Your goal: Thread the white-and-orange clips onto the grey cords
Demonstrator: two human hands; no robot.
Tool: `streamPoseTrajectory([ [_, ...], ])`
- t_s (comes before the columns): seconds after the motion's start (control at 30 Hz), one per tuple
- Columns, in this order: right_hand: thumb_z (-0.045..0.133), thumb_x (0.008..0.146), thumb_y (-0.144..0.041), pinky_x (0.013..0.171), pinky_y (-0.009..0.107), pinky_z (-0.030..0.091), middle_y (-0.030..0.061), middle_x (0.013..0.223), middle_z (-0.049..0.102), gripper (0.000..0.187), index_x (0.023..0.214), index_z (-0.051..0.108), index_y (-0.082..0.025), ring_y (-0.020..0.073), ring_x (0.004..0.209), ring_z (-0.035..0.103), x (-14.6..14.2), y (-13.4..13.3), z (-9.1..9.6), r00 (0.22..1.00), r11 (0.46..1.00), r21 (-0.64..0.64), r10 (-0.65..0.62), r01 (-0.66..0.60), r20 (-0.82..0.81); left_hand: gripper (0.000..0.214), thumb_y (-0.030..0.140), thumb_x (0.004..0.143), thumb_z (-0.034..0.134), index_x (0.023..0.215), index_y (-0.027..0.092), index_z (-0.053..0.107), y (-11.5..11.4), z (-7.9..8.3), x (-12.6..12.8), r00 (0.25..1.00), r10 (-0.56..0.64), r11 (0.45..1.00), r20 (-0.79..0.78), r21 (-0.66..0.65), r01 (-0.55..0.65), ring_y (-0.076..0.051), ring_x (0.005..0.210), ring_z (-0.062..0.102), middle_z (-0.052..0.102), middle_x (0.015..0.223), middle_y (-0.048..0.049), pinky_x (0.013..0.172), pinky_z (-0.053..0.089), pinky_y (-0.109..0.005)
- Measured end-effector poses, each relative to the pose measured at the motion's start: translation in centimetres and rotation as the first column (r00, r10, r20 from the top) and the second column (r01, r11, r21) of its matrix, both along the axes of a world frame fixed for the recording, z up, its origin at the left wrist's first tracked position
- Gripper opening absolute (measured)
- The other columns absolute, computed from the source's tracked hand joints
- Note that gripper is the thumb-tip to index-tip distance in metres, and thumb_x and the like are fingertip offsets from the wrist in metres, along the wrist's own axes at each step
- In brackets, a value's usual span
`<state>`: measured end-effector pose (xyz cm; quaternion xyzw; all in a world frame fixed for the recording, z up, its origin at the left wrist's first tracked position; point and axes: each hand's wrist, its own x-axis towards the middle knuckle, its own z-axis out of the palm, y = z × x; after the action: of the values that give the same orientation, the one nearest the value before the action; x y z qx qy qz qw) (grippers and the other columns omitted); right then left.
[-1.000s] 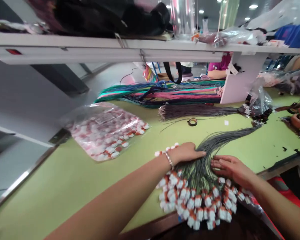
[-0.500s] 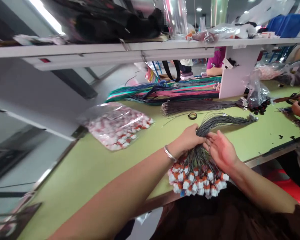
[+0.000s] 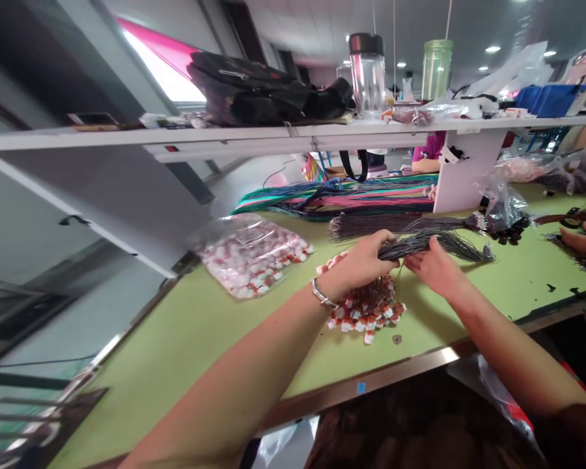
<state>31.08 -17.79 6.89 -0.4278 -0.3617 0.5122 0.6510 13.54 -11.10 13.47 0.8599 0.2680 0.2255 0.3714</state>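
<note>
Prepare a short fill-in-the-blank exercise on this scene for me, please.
Of the left hand and right hand, the one with a bracelet is the ____.
The number of these hands touching the grey wire bundle is ____.
The shelf holds, toward its right, a box coloured ____.

Missing words: left, two, blue.

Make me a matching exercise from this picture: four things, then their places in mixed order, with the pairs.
1. Grey wire bundle
2. Clear bag of small white-and-orange parts
3. Blue bin
4. Black bag

A. On the shelf, right of the green jar
B. On the table, left of the hands
C. On the shelf, left of the black-lidded bottle
D. Gripped by the left hand

Pairs: 1-D, 2-B, 3-A, 4-C
</note>
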Motion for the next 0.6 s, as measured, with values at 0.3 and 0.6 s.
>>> streamPoseTrajectory([
  [0.3, 0.056, 0.079, -0.052, 0.048, 0.023, 0.041, -0.0097, 0.039, 0.029, 0.032, 0.070, 0.055, -0.021, 0.0084, 0.039, 0.038, -6.1, 3.0, 8.2, 0.933, 0.976, 0.196, -0.019, 0.095, -0.359, 0.076, 0.049, 0.054, 0.077, 0.119, 0.021, 0.049, 2.0, -0.1, -1.9, 0.906, -0.225, 0.937, 0.358, -0.175, 0.302, -0.029, 0.124, 0.043, 0.051, 0.125, -0.0099, 0.102, 0.036, -0.042],
  [0.6, 0.052, 0.084, -0.040, 0.038, 0.020, 0.026, -0.0106, 0.036, 0.019, 0.031, 0.060, 0.047, -0.021, 0.0061, 0.032, 0.022, -5.0, 1.5, 10.5, 0.890, 0.947, 0.263, -0.048, 0.185, -0.453, 0.024, 0.026, 0.070, 0.059, 0.091, 0.015, 0.064, 0.0, 1.2, -2.5, 0.981, -0.154, 0.988, -0.115, -0.004, 0.155, -0.017, 0.074, 0.059, 0.066, 0.081, -0.0012, 0.074, 0.047, -0.029],
])
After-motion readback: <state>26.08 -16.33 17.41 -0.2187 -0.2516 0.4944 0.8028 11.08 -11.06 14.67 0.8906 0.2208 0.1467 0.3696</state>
